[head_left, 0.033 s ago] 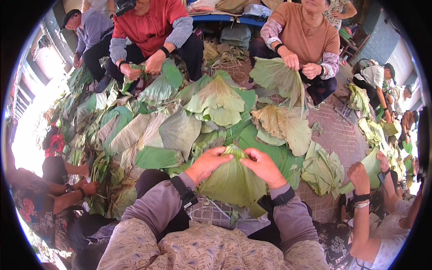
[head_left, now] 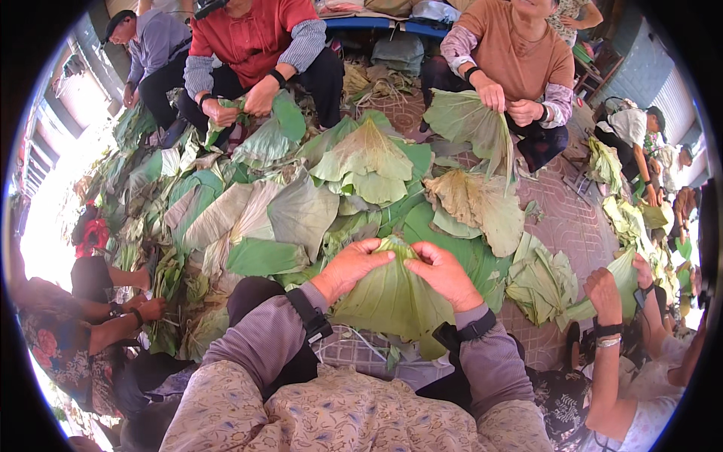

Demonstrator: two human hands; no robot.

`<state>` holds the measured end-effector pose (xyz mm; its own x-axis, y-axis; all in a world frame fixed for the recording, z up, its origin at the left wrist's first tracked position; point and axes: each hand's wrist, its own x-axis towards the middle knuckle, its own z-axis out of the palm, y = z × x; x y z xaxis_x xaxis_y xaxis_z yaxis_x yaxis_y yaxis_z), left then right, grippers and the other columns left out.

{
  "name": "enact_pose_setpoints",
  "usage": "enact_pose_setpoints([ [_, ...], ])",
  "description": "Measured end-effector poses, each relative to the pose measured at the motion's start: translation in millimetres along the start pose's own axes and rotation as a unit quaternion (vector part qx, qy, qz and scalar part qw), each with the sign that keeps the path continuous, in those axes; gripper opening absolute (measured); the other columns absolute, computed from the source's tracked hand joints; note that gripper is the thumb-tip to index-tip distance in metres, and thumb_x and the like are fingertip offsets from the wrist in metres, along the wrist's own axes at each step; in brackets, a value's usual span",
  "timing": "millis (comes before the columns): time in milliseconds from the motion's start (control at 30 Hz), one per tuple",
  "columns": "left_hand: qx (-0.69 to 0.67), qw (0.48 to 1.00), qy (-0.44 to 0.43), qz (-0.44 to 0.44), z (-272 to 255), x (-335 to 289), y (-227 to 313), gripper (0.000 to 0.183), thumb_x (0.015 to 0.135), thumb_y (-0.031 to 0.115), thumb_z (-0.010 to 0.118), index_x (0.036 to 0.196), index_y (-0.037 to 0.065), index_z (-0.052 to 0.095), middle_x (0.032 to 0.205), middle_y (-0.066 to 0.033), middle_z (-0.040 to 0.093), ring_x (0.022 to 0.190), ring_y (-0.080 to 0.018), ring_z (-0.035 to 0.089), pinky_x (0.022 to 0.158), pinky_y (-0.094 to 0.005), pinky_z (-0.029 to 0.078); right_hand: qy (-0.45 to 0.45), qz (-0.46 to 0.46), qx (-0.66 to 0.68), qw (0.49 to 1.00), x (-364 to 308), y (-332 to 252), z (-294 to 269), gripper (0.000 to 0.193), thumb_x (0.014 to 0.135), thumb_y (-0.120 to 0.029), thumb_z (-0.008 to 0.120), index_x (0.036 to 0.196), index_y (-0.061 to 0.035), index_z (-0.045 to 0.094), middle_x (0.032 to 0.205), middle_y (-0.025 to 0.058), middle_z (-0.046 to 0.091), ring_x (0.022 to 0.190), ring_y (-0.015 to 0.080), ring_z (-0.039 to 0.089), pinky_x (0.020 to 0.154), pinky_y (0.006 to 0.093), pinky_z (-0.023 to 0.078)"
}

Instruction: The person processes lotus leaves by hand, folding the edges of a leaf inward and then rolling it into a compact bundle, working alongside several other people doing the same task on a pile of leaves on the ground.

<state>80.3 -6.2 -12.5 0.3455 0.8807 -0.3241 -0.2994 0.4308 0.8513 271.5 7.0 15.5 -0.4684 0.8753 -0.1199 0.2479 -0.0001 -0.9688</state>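
Observation:
A yellow-green lotus leaf [head_left: 395,301] hangs folded in front of my lap, its ribs fanning downward. My left hand [head_left: 351,269] pinches its gathered top edge from the left, thumb pointing inward. On the other side of that edge, my right hand [head_left: 446,276] grips it between thumb and fingers. Both thumbs lie on the side facing me, close together. The fingertips behind the leaf are hidden. Just beyond my hands lie a bright green leaf [head_left: 263,257], a grey-green leaf [head_left: 303,212] and a browned, dry leaf [head_left: 476,205].
A broad heap of leaves [head_left: 218,218] spreads ahead and to the left. A stacked leaf bundle [head_left: 539,282] lies right of my hands on red patterned paving [head_left: 561,218]. Co-workers sit around, two opposite holding leaves; another's hand [head_left: 602,296] is close at right.
The whole view has shifted very slightly. My hands keep the same hold on the lotus leaf.

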Motion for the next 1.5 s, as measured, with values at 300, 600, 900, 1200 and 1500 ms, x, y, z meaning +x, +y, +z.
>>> enact_pose_setpoints([
  [300,0.148,0.989,0.009,0.007,-31.5,6.7,-4.6,0.024,0.078,0.019,0.062,0.096,0.003,0.059,0.086,-0.0018,0.06,0.072,-0.0077,0.055,0.067,-0.0231,0.046,0.003,0.007,-0.013,1.0,20.6,16.1,23.8,0.019,0.079,-0.017,0.058,0.088,-0.0004,0.055,0.073,-0.0015,0.053,0.067,0.0064,0.046,0.061,0.0214,0.04],
  [600,0.397,0.916,0.029,0.05,-10.9,-2.0,20.5,0.032,0.077,0.031,0.059,0.096,0.005,0.059,0.076,-0.0053,0.061,0.07,-0.0087,0.053,0.065,-0.0264,0.044,-0.013,-0.008,-0.05,0.999,14.5,-15.1,6.2,0.027,0.081,-0.027,0.056,0.087,-0.0013,0.053,0.07,0.001,0.049,0.066,0.0085,0.043,0.06,0.0249,0.04],
  [900,0.174,0.984,0.001,0.029,35.5,-22.3,32.1,0.024,0.079,0.019,0.059,0.097,0.003,0.06,0.08,0.0016,0.061,0.07,-0.0045,0.052,0.065,-0.0215,0.044,0.003,0.014,0.069,0.998,-8.1,-17.3,-7.1,0.023,0.085,-0.022,0.052,0.093,-0.001,0.053,0.081,-0.003,0.051,0.073,0.0055,0.043,0.065,0.0205,0.039],
  [1200,0.248,0.968,-0.009,0.034,23.5,-2.6,38.7,0.023,0.078,0.02,0.061,0.094,0.003,0.06,0.078,0.0007,0.061,0.069,-0.0062,0.053,0.064,-0.0229,0.045,-0.002,0.007,0.065,0.998,12.9,-7.8,-13.3,0.028,0.083,-0.027,0.054,0.09,-0.0006,0.054,0.077,-0.0002,0.053,0.07,0.0076,0.044,0.063,0.0229,0.039],
  [1500,0.418,0.907,-0.04,-0.032,48.3,-27.0,29.1,0.036,0.074,0.037,0.062,0.1,0.012,0.061,0.082,-0.003,0.062,0.075,-0.011,0.054,0.072,-0.0245,0.042,-0.012,-0.073,-0.158,0.985,-32.8,-44.2,-18.1,0.034,0.079,-0.036,0.055,0.079,-0.0015,0.051,0.063,0.0096,0.049,0.058,0.0171,0.045,0.056,0.0304,0.039],
])
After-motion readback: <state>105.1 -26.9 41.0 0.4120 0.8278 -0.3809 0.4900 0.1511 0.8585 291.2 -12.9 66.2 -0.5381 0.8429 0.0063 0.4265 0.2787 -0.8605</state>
